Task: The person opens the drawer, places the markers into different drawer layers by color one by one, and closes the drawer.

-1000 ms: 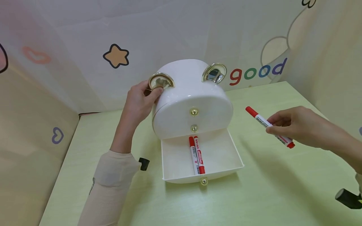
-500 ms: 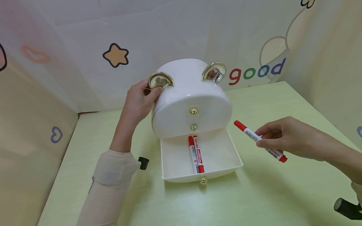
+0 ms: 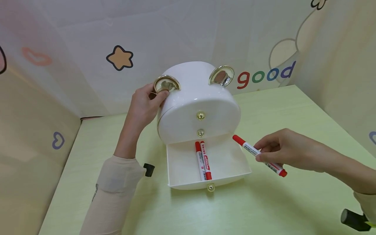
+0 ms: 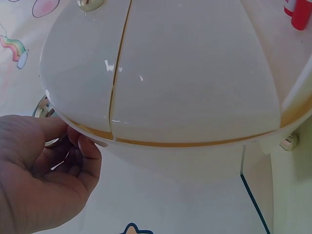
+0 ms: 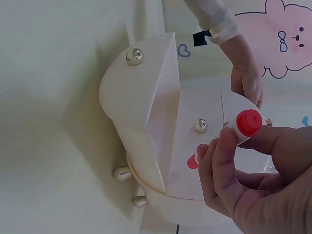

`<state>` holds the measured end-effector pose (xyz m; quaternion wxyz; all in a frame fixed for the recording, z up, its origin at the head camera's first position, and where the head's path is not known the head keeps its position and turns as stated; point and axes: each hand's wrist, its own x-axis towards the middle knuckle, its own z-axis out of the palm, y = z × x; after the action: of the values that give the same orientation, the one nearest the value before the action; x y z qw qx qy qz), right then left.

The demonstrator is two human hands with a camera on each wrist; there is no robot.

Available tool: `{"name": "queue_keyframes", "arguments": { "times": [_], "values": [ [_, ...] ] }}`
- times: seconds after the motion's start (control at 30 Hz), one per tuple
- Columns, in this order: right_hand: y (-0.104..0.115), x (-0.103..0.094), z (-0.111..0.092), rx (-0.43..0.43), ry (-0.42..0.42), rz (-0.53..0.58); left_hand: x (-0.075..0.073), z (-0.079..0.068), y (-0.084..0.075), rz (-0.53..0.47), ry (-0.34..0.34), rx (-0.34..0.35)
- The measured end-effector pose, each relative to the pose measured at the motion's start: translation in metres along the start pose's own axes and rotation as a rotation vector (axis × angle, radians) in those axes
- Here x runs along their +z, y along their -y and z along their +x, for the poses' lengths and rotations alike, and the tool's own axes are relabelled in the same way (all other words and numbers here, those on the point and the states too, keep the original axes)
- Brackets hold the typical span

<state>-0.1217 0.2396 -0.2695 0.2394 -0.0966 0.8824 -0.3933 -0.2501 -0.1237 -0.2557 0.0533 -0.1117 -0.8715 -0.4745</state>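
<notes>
A white storage box (image 3: 194, 81) with two gold ears and round gold knobs stands on the table. Its bottom drawer (image 3: 230, 160) is pulled out. Inside lie two red-capped markers (image 3: 200, 164), side by side. My left hand (image 3: 144, 106) grips the box by its left gold ear (image 3: 164, 84), thumb in front. Beside the drawer's right edge, my right hand (image 3: 289, 150) pinches another red-capped marker (image 3: 249, 148) between thumb and fingers, slanted, its cap overlapping the drawer's corner in the head view. The right wrist view shows this marker's red end (image 5: 249, 122) close up.
The pale green table (image 3: 188, 215) extends around the box. Behind it hangs a white backdrop (image 3: 176, 29) with a star and the word "good". More fabric walls stand at left and right. Black wrist-worn pieces (image 3: 149, 170) stick out near both sleeves.
My right hand has moved left and down with the marker, from well right of the box to the drawer's right edge. My left hand stays on the ear; the drawer is unchanged.
</notes>
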Motion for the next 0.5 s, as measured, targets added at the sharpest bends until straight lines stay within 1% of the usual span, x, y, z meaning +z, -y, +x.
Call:
{"name": "queue_keyframes", "arguments": {
  "times": [0.13,0.5],
  "values": [
    [0.003,0.007,0.005,0.009,0.017,0.027,0.0,0.0,0.0,-0.001,0.004,-0.002],
    [0.009,0.018,0.026,0.024,0.031,0.027,0.0,-0.001,-0.001,-0.013,0.006,-0.002]
  ]
}}
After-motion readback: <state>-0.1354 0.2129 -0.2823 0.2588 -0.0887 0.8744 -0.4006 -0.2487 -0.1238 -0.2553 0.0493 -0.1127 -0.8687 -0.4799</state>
